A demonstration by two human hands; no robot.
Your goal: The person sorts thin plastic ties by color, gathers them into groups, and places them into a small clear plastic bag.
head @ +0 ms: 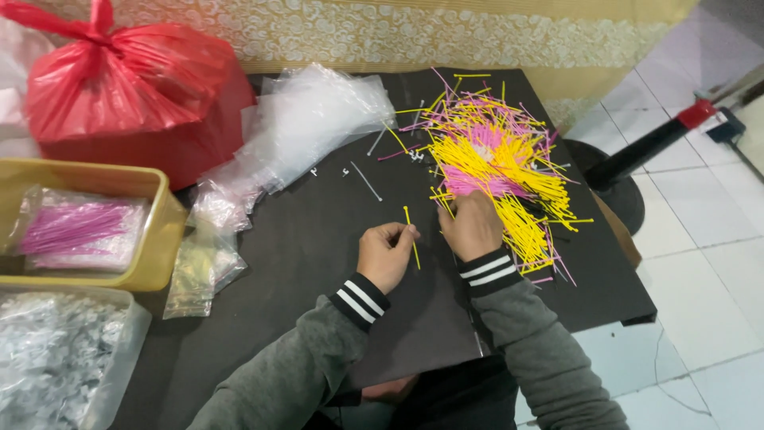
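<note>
My left hand (385, 252) pinches a thin yellow stick (411, 236) upright over the black board (318, 231). Just to its right, my right hand (473, 224) rests knuckles-up at the near edge of a big loose pile of yellow and pink sticks (495, 159), fingers closed down among them. Whether it grips any stick is hidden under the fingers. A few grey sticks (367, 181) lie loose on the board left of the pile.
A heap of clear plastic bags (302, 127) lies at the back left. A tied red bag (119, 87) stands behind it. A yellow tub (156, 231) holds bagged pink sticks; a clear tub (119, 350) holds small white pieces. White tiled floor lies to the right.
</note>
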